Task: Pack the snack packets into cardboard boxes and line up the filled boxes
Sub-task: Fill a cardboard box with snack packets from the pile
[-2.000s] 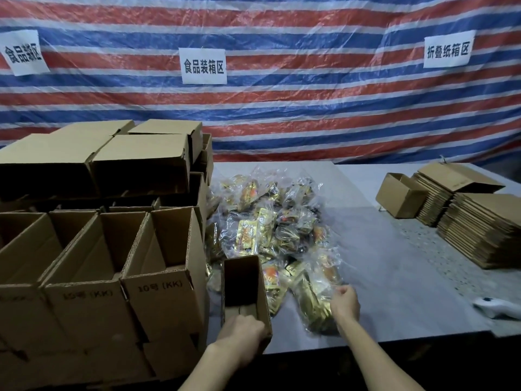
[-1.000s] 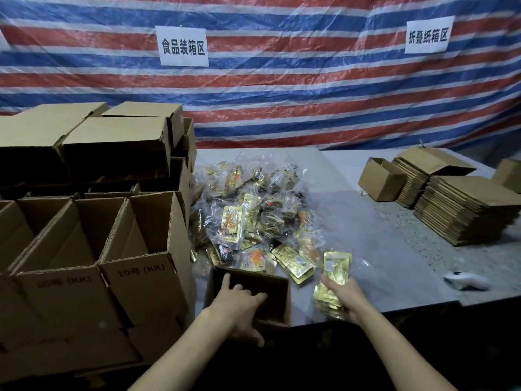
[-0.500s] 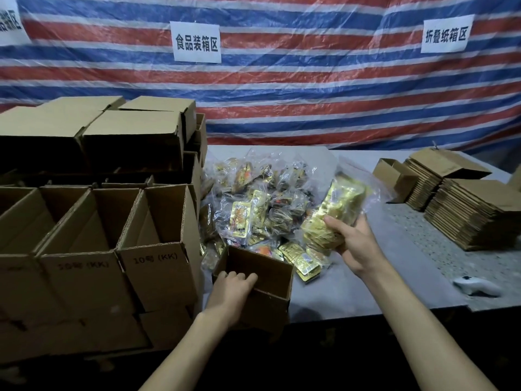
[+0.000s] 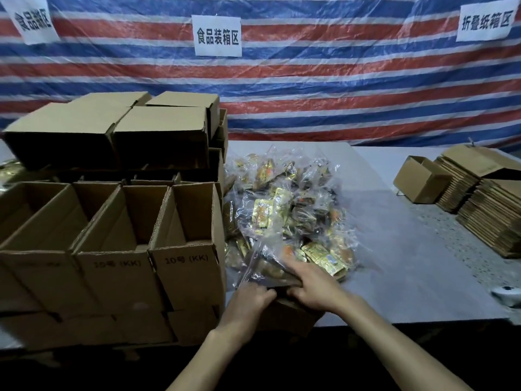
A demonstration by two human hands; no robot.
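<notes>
A small open cardboard box (image 4: 293, 316) sits at the table's front edge. My left hand (image 4: 249, 301) grips its near-left rim. My right hand (image 4: 314, 286) lies palm down over the box mouth and holds a clear bag of gold snack packets (image 4: 263, 268), which lies partly in the box opening. Just behind it a large pile of snack packets (image 4: 290, 210) in clear plastic covers the middle of the table. The box's inside is hidden by the bag and my hands.
Open boxes marked "10号 (KK)" (image 4: 183, 249) stand in a row at the left, with closed boxes (image 4: 160, 131) stacked behind. Flat cardboard stacks (image 4: 496, 215) and one small folded box (image 4: 420, 179) are at the right. A white device (image 4: 507, 294) lies near the grey table's (image 4: 408, 263) front right edge.
My right hand picked the bag of packets from the table, lifted it, then brought it down onto the small box. My left hand turned the box mouth-up and kept hold of it.
</notes>
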